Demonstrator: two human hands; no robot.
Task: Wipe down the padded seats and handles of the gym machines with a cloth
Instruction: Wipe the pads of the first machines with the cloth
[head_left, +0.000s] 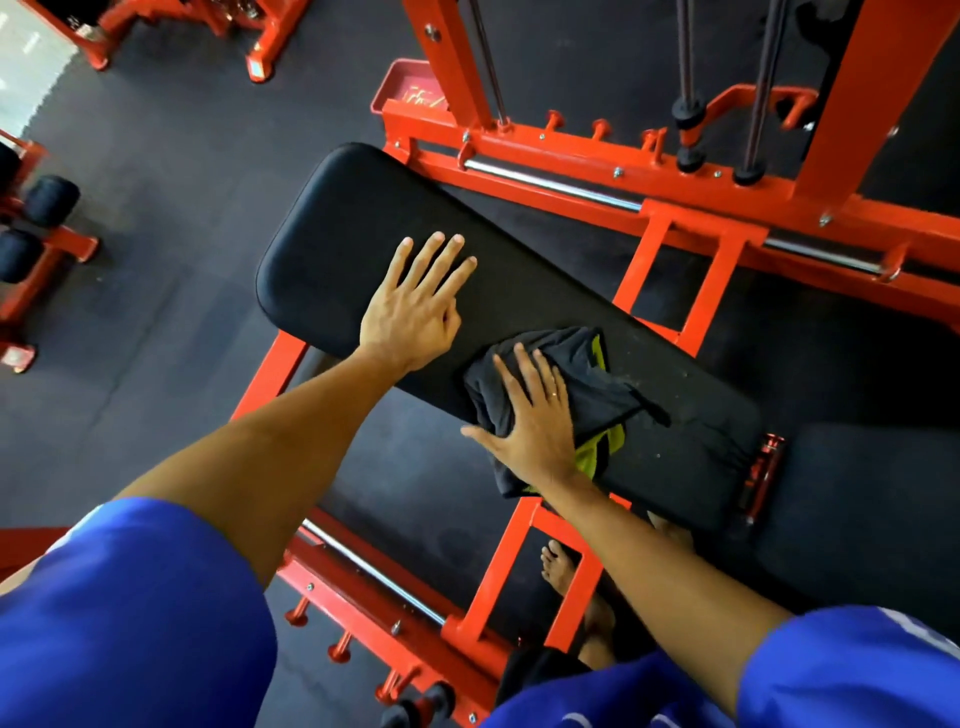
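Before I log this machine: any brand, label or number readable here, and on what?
No text is readable.
Gold marks on the red tray: too blurred to read.
Sticker on the far orange foot: too small.
White print on the blue sleeve: cut off, unreadable.

Right hand (530, 423) flat on cloth (597, 374)

A long black padded bench (363, 218) lies flat, slantwise across an orange machine frame (647, 262) — vinyl smooth, faintly speckled toward its right end; a crumpled dark-grey cloth (597, 384) with lime-green panels sits bunched on the pad's near edge — partly overhanging it.
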